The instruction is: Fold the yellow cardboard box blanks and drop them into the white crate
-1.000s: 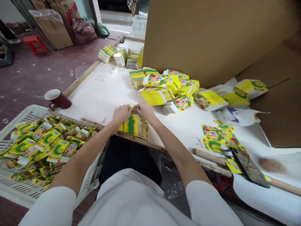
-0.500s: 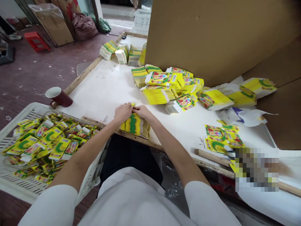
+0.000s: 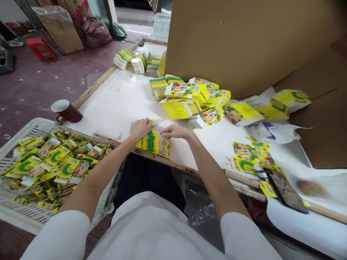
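Note:
A row of flattened yellow-and-green cartons (image 3: 152,142) stands packed together at the table's front edge, between my arms. My left hand (image 3: 141,129) is closed at the left end of the row, on a small yellow carton (image 3: 153,123) that peeks out past its fingertips and is mostly hidden. My right hand (image 3: 175,131) is at the upper right of the row, thumb and fingers pinched together against the carton edges; what lies between them is too small to make out.
Left of me, a white plastic basket (image 3: 25,126) holds many small folded cartons. A maroon mug (image 3: 71,112) stands at the table's left edge. More carton bundles (image 3: 179,108) lie before a large cardboard sheet (image 3: 217,43). A phone (image 3: 287,189) rests at right.
My right hand has moved right, away from my left hand, to the right part of the carton row. My left hand stays nearly in place. The view has shifted slightly.

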Action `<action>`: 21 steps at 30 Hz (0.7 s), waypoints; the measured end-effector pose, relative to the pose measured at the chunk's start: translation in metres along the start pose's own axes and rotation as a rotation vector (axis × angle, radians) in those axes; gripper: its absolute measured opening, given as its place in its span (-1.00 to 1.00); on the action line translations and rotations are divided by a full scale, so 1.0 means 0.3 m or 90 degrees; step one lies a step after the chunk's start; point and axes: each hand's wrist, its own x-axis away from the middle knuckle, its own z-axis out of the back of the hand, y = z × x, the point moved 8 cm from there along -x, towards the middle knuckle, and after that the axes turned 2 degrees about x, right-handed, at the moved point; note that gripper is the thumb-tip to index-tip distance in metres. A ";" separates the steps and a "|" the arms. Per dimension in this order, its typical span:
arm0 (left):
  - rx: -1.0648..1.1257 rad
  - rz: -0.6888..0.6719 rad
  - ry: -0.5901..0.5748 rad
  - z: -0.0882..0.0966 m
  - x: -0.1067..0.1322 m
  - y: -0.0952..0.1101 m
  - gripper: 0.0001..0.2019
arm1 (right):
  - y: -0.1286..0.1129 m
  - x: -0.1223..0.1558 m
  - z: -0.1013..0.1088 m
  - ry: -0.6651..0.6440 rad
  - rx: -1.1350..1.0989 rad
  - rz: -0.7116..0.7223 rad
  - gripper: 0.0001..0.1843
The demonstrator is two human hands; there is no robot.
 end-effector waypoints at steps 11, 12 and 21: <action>-0.019 -0.026 -0.006 0.005 0.020 0.021 -0.53 | -0.044 -0.025 0.063 0.287 0.179 -0.039 -0.63; -0.020 -0.025 -0.006 0.003 0.020 0.020 -0.53 | -0.047 -0.025 0.056 0.291 0.201 -0.038 -0.65; -0.015 -0.028 -0.012 -0.007 0.016 0.020 -0.53 | -0.066 -0.016 0.038 0.296 0.321 -0.005 -0.68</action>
